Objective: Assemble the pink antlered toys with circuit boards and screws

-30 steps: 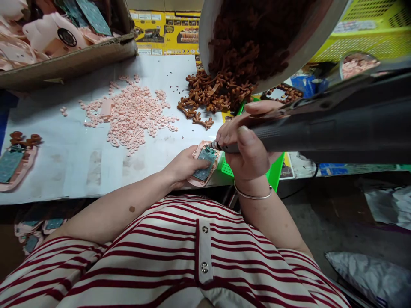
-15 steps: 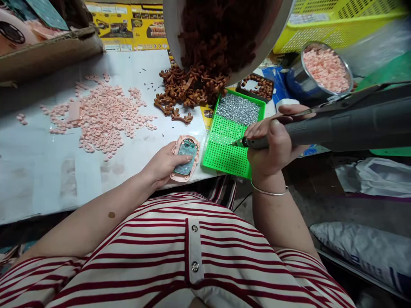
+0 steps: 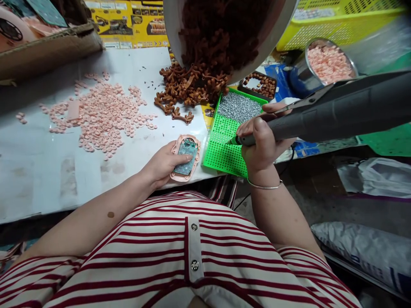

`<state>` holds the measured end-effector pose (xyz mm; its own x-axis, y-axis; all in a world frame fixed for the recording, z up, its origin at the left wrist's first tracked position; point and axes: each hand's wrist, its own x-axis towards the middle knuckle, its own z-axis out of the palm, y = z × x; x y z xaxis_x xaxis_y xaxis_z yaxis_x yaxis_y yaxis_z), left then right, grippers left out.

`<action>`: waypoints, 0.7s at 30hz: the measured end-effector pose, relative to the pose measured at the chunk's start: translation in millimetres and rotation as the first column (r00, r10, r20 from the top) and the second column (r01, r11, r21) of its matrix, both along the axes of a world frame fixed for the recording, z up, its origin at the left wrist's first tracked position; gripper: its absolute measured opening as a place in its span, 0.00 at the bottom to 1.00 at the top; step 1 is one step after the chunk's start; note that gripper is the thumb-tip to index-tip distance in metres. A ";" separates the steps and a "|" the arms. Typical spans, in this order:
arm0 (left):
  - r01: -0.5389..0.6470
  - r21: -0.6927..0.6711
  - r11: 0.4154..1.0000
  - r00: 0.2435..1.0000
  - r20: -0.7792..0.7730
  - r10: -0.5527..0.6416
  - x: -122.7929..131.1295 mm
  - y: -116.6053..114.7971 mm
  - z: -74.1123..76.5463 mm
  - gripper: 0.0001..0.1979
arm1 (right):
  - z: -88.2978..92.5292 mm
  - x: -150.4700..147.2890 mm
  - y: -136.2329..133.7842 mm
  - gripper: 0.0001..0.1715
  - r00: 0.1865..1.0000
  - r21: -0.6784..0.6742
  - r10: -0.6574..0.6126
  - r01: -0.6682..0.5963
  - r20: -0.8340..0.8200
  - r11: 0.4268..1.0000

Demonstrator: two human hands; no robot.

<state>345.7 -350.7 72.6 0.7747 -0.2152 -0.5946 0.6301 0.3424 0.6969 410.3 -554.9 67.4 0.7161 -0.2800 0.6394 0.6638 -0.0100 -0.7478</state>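
A pink shell (image 3: 182,177) with a grey-green board (image 3: 185,164) in its open face sits in the left hand (image 3: 163,164) at the near edge of the bench (image 3: 38,179). That hand grips its side, thumb flat across the board. The right hand (image 3: 261,147) is wrapped round a dark driver (image 3: 337,111), tip pointing left over the green tray (image 3: 221,160); whether they touch, I can't tell. Silvery screws (image 3: 239,107) fill the tray's far end

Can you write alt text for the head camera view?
A person's left hand holds a pink shell containing a grey-green panel; the right hand grips a dark tool, its tip over a green tray of small metal pieces. Nearby are piles of pink parts and brown parts.
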 end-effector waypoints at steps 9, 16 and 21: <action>-0.098 -0.054 0.994 0.995 0.018 0.099 2.3 -0.3 -0.8 0.23 | 29.7 -16.9 12.1 0.08 0.997 0.147 0.017 -0.027 0.072 0.989; -0.116 -0.066 0.991 0.989 0.084 0.122 1.1 -3.0 -7.0 0.21 | 46.9 -61.7 43.9 0.13 0.937 0.094 0.349 -0.350 0.024 0.932; -0.111 -0.069 0.991 0.987 0.111 0.118 -0.1 -3.4 -8.0 0.22 | 30.1 -72.0 51.9 0.14 0.892 0.009 0.449 -0.449 -0.052 0.893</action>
